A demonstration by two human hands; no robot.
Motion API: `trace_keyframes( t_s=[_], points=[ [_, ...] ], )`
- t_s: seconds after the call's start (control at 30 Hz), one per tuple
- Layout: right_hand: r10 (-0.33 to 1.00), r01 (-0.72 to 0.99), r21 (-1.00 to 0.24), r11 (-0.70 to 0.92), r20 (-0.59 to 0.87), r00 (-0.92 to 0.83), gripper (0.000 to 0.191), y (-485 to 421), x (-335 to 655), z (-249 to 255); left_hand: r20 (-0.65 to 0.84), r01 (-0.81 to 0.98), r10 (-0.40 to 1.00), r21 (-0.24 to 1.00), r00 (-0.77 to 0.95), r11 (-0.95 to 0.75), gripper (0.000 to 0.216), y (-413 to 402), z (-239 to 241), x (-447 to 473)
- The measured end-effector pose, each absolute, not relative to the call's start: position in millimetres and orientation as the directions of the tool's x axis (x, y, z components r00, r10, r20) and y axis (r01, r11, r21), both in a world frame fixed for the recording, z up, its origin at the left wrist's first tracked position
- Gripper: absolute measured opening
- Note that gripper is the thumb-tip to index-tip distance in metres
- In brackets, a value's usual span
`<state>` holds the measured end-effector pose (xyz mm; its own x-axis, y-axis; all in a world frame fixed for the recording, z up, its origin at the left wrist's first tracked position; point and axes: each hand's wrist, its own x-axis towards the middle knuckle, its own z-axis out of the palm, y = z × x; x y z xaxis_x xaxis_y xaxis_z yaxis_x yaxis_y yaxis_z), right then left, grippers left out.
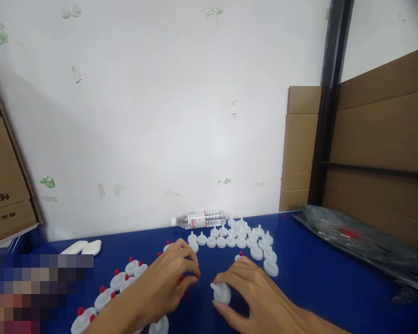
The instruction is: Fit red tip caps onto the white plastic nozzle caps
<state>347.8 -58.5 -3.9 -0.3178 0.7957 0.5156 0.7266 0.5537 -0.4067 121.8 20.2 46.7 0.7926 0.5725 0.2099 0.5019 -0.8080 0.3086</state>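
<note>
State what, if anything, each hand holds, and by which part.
The right hand holds a white nozzle cap by the edge of its round base. Whether the left hand holds anything cannot be told.

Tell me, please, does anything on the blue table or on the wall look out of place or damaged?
The plastic bottle lies on its side behind the white nozzle caps, where one would expect it upright; its white lid looks on and no spill shows. The wall looks marred by ragged scraps, perhaps old tape.
</note>
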Motion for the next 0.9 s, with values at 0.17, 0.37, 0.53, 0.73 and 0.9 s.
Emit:
trace_keyframes(
  t_s=[0.17,0.37,0.53,0.73,0.9],
  points=[
    [0.781,0.722,-0.381,0.578,0.515,-0.353,0.029,-58.8,352.2,-8.9,0.015,0.600,0.643,0.343,0.766,-0.723,0.017,23.8,56.7,104.6],
    [0.765,0.685,-0.396,0.611,0.519,-0.382,0.028,-60.7,352.2,-11.6,-0.044,0.600,0.634,0.380,0.772,-0.704,0.019,31.1,51.9,105.8],
    [0.774,0.685,-0.399,0.609,0.485,-0.406,0.024,-58.2,351.9,-8.0,-0.040,0.592,0.626,0.378,0.779,-0.712,0.018,36.9,44.6,108.2],
    [0.792,0.712,-0.383,0.589,0.450,-0.413,0.016,-62.1,351.2,-2.2,0.086,0.584,0.667,0.410,0.740,-0.700,0.008,26.4,46.1,107.1],
    [0.769,0.701,-0.367,0.612,0.483,-0.419,0.014,-63.7,349.2,-7.0,0.130,0.574,0.676,0.428,0.725,-0.698,0.010,14.8,43.8,114.5]
  ],
)
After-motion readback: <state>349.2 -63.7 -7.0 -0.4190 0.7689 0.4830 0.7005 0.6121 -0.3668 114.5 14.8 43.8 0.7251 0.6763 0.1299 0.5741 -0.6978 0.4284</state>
